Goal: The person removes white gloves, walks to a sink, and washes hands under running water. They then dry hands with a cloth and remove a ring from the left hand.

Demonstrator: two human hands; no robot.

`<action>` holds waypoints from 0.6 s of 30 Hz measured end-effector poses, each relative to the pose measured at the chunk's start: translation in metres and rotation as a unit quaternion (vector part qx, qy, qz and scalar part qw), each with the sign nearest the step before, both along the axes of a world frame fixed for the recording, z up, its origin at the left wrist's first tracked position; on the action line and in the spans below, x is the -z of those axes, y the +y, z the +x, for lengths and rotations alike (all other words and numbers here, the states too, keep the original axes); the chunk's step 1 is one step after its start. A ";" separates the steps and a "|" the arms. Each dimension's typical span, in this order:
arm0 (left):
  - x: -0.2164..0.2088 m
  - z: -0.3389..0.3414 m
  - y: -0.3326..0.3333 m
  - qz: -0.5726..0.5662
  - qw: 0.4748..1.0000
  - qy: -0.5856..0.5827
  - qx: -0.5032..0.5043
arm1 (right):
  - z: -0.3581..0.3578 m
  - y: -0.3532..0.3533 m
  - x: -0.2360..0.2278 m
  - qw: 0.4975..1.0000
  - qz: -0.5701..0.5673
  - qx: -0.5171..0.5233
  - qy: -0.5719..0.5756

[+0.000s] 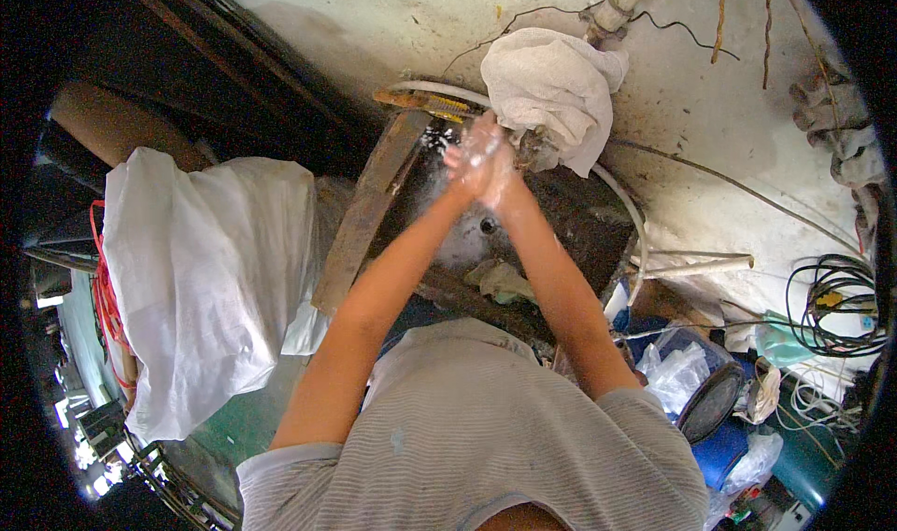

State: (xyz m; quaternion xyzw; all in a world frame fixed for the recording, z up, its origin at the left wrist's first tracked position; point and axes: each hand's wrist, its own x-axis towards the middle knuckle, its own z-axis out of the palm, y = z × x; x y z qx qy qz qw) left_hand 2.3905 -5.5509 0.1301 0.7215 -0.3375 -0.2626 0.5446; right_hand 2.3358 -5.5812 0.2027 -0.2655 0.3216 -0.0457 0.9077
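Note:
Over a dark, grimy basin (439, 223) my left hand (470, 165) and my right hand (501, 174) are pressed against each other. Both are wet, with white water or foam on the skin and splashes at their left. Some fingers stretch upward and others stick out to the left; blur and overlap hide which belong to which hand. Nothing shows between the palms. A round drain hole (488, 225) lies just below my wrists. Close to the right of my hands hangs a whitish cloth (551, 87), covering part of the wall pipe (617, 8).
A worn board (369, 213) edges the basin's left side. A pale hose (631, 199) curves round its right. A white sheet (210, 279) drapes something at left. Coiled black cable (836, 307), a blue drum (724, 456) and clear plastic bags (677, 377) crowd the right.

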 end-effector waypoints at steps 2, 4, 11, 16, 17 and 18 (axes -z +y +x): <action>-0.003 0.000 0.001 0.005 1.000 -0.016 0.005 | -0.013 0.000 0.003 0.992 0.107 0.000 -0.068; -0.003 -0.037 0.015 0.001 0.982 -0.190 0.008 | -0.011 -0.019 0.013 0.983 0.176 -0.030 -0.042; -0.015 -0.021 0.002 0.002 0.997 -0.075 0.020 | -0.009 -0.021 0.051 0.991 0.038 0.054 -0.116; -0.023 -0.043 0.021 -0.011 0.981 -0.186 0.048 | -0.014 -0.032 0.085 0.976 0.065 0.097 -0.184; -0.023 -0.020 0.014 -0.003 0.993 -0.110 0.043 | -0.005 -0.026 0.077 0.976 0.123 0.107 -0.142; -0.026 -0.004 0.008 0.002 0.998 -0.056 0.041 | 0.002 -0.022 0.054 0.972 0.179 0.120 -0.098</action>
